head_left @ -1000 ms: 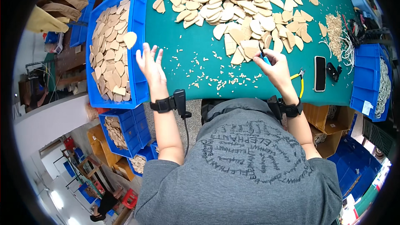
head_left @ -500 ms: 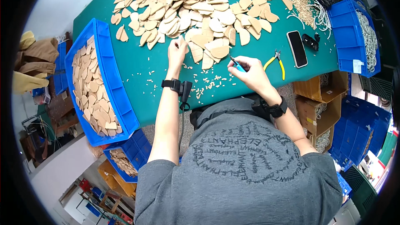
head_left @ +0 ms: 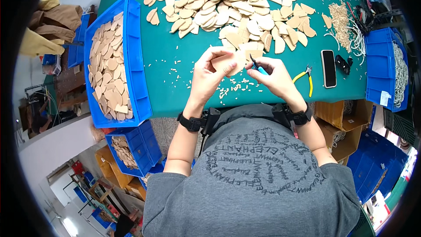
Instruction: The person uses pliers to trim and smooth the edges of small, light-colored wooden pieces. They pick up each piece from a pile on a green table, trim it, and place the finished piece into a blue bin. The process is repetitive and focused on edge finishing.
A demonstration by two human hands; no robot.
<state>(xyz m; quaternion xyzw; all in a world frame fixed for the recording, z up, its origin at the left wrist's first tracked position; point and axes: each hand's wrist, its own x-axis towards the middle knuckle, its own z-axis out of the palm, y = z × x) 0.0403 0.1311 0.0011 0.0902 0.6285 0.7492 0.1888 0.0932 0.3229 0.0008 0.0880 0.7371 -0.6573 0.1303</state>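
Left hand (head_left: 205,75): fingers grasping a flat tan piece (head_left: 223,64), raised over the surface (head_left: 169,94) toward the person's edge. Right hand (head_left: 278,79): fingers closed around a blue-handled tool (head_left: 262,70), beside the piece. Pile of similar pieces (head_left: 234,6) toward far edge.

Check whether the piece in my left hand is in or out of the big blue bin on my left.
Out: your left hand holds the tan piece over the green table, right of the blue bin.

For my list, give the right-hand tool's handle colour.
The handle is blue, best seen in head view.
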